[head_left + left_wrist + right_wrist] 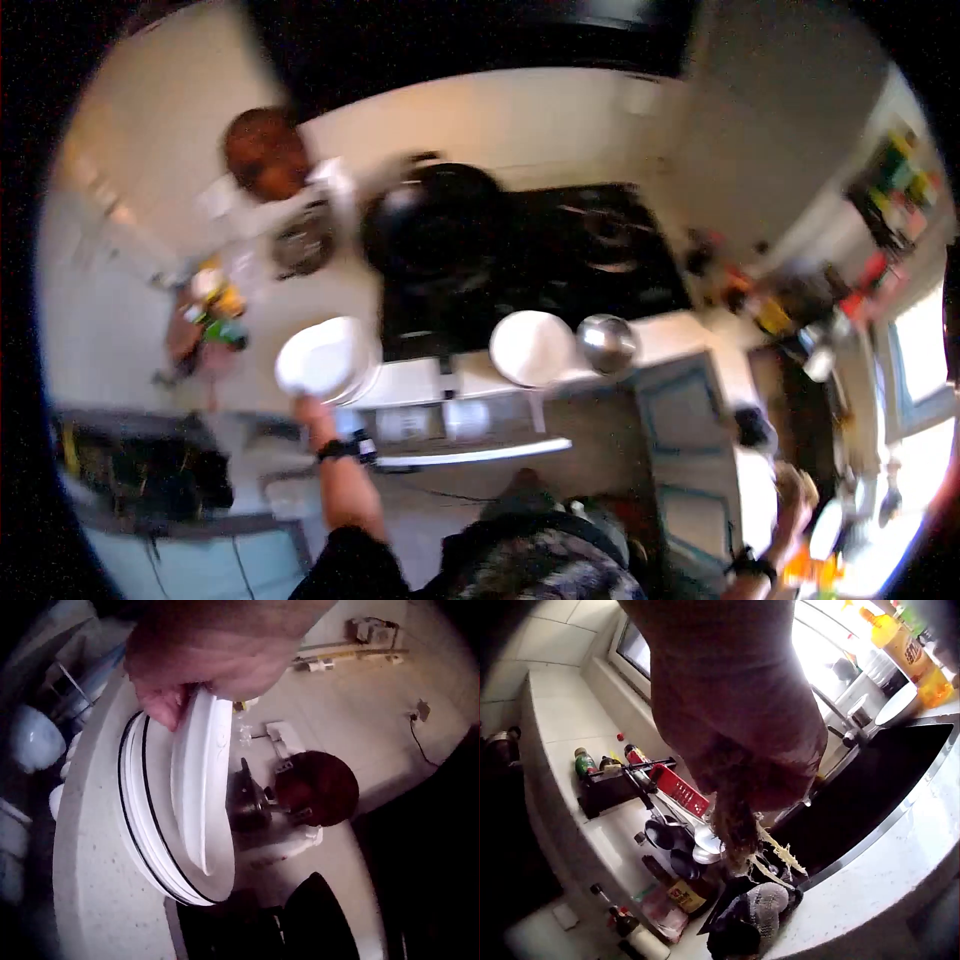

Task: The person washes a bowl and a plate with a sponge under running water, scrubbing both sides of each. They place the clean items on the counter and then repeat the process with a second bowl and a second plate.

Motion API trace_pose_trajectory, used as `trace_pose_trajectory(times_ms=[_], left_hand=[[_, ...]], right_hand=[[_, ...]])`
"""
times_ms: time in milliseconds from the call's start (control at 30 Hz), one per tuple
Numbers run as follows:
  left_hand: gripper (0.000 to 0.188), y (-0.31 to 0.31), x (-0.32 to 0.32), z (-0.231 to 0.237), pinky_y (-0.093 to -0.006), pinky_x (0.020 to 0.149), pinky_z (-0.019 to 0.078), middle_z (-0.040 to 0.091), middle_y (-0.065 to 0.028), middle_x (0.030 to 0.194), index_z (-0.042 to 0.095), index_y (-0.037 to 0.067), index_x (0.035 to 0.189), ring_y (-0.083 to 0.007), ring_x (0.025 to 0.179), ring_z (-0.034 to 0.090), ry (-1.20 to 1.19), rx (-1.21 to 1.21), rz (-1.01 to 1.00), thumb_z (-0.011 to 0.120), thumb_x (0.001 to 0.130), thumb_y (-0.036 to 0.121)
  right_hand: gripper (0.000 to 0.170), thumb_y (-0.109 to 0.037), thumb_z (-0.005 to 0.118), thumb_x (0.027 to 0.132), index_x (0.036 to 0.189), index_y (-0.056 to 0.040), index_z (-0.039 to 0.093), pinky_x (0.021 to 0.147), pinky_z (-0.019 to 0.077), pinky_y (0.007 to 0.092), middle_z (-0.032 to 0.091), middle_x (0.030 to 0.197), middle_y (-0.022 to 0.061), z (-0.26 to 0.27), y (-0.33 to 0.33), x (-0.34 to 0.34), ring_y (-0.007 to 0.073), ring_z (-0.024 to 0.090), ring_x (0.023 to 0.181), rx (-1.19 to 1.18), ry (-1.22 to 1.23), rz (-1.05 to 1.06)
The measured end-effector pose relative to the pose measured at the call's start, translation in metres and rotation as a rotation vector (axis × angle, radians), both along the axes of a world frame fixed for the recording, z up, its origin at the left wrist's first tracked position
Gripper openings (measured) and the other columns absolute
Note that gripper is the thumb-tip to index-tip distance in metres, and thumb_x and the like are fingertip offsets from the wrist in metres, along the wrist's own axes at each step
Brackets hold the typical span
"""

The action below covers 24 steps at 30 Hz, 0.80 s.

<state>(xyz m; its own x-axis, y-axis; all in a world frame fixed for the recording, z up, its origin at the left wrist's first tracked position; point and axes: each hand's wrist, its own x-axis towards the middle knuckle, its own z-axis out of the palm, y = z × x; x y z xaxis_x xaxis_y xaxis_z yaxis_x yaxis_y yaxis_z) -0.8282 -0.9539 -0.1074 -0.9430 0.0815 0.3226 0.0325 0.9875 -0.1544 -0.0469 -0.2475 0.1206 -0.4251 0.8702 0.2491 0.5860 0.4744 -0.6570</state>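
Observation:
My left hand (314, 414) pinches a white dish (199, 780) by its edge, thumb and fingers on the rim. The dish is tilted over white plates with thin black rim lines (142, 817), stacked on the counter's front edge. At the far right in the head view, my right hand (793, 503) is near the sink. Its fingers are curled round a stringy, fibrous scrubber like a loofah (736, 829), with pale strands hanging out; the hand hides much of it. Just below lies a bunched dark and grey cloth (765, 915) on the counter.
A black stove (600, 240) with a large dark wok (440, 220) stands at the back. On the counter's front are a white bowl (531, 348) and a steel bowl (607, 344). Below it, a drawer (480, 453) is pulled out. The dark sink (877, 780) borders the right counter.

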Motion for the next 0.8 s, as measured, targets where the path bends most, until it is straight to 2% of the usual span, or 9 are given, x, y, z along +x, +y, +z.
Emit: trace_pose_trajectory(times_ms=[33, 67, 133, 200, 233, 467, 667, 733, 800], left_hand=[[0.033, 0.008, -0.005, -0.001, -0.0438, 0.088, 0.0429, 0.056, -0.0211, 0.111, 0.053, 0.0, 0.113, -0.0347, 0.103, 0.053, 0.096, 0.594, -0.049, 0.05, 0.087, 0.021], [0.031, 0.027, -0.006, 0.012, -0.0405, 0.077, 0.0464, 0.061, -0.0174, 0.098, 0.059, -0.002, 0.098, -0.0286, 0.09, 0.057, 0.124, 1.2, -0.061, 0.038, 0.095, 0.021], [0.03, 0.083, 0.024, 0.034, -0.0398, 0.076, 0.0466, 0.061, -0.0167, 0.098, 0.059, -0.001, 0.098, -0.0279, 0.089, 0.057, 0.135, 1.517, 0.026, 0.04, 0.095, 0.022], [0.03, 0.149, 0.071, 0.07, -0.0391, 0.076, 0.0469, 0.061, -0.016, 0.098, 0.059, -0.001, 0.098, -0.0272, 0.088, 0.057, 0.07, 1.543, 0.021, 0.041, 0.094, 0.022], [0.029, 0.18, 0.096, 0.087, -0.0388, 0.076, 0.047, 0.062, -0.0157, 0.098, 0.06, -0.001, 0.099, -0.0269, 0.088, 0.057, 0.021, 1.538, -0.006, 0.042, 0.094, 0.022], [0.027, 0.336, 0.269, 0.132, -0.0364, 0.074, 0.0478, 0.062, -0.0133, 0.098, 0.06, 0.0, 0.1, -0.0244, 0.086, 0.058, -0.66, 1.484, -0.197, 0.047, 0.093, 0.023], [0.026, 0.399, 0.367, 0.155, -0.0344, 0.072, 0.0485, 0.063, -0.0112, 0.098, 0.061, 0.001, 0.101, -0.0223, 0.084, 0.058, -1.183, 1.32, -0.177, 0.052, 0.091, 0.024], [0.026, 0.412, 0.39, 0.164, -0.0337, 0.072, 0.0488, 0.063, -0.0105, 0.098, 0.061, 0.002, 0.102, -0.0216, 0.084, 0.058, -1.282, 1.239, -0.142, 0.053, 0.091, 0.024], [0.026, 0.426, 0.407, 0.176, -0.033, 0.071, 0.049, 0.063, -0.0098, 0.097, 0.062, 0.002, 0.102, -0.0208, 0.083, 0.058, -1.351, 1.164, -0.099, 0.055, 0.091, 0.024]], right_hand=[[0.033, -0.023, 0.059, 0.089, 0.116, -0.0045, 0.059, 0.088, 0.0498, 0.038, 0.062, 0.11, 0.0108, 0.027, -0.019, -0.013, 0.0226, 0.06, 0.1, 0.696, -0.558, 0.053], [0.033, -0.024, 0.062, 0.087, 0.114, -0.0063, 0.06, 0.08, 0.0478, 0.0346, 0.062, 0.105, 0.0082, 0.035, -0.024, -0.012, 0.0196, 0.059, 0.092, 0.652, -0.58, -0.003], [0.033, -0.028, 0.067, 0.082, 0.11, -0.01, 0.063, 0.064, 0.0437, 0.0279, 0.062, 0.096, 0.003, 0.041, -0.037, -0.013, 0.0136, 0.056, 0.078, -0.053, -0.01, -0.387], [0.033, -0.031, 0.072, 0.078, 0.106, -0.0137, 0.065, 0.048, 0.0397, 0.0212, 0.063, 0.087, -0.0021, 0.05, -0.042, -0.025, 0.0075, 0.054, 0.063, -0.394, 0.539, -0.772], [0.032, -0.028, 0.074, 0.077, 0.105, -0.0154, 0.065, 0.052, 0.0431, 0.024, 0.062, 0.087, -0.0027, 0.039, -0.036, -0.009, 0.0097, 0.056, 0.069, -0.552, 0.593, -0.942], [0.023, -0.023, 0.07, 0.081, 0.101, -0.0159, 0.06, 0.049, 0.0446, 0.0266, 0.062, 0.085, -0.0009, -0.021, -0.016, 0.068, 0.0111, 0.057, 0.064, -0.611, 0.963, -0.997], [0.025, -0.042, 0.066, 0.084, 0.095, -0.0211, 0.057, 0.05, 0.0468, 0.0291, 0.062, 0.086, -0.0029, -0.036, 0.015, 0.133, 0.0149, 0.06, 0.075, -0.734, 1.464, -0.924], [0.04, -0.06, 0.05, 0.088, 0.097, -0.0212, 0.058, 0.049, 0.0461, 0.026, 0.066, 0.087, -0.0026, -0.045, 0.036, 0.16, 0.0135, 0.062, 0.076, -0.726, 1.428, -1.122], [0.052, -0.067, 0.038, 0.089, 0.102, -0.0208, 0.059, 0.049, 0.0466, 0.0254, 0.068, 0.091, -0.0016, -0.064, 0.058, 0.194, 0.0141, 0.063, 0.079, -0.8, 1.528, -1.023]])
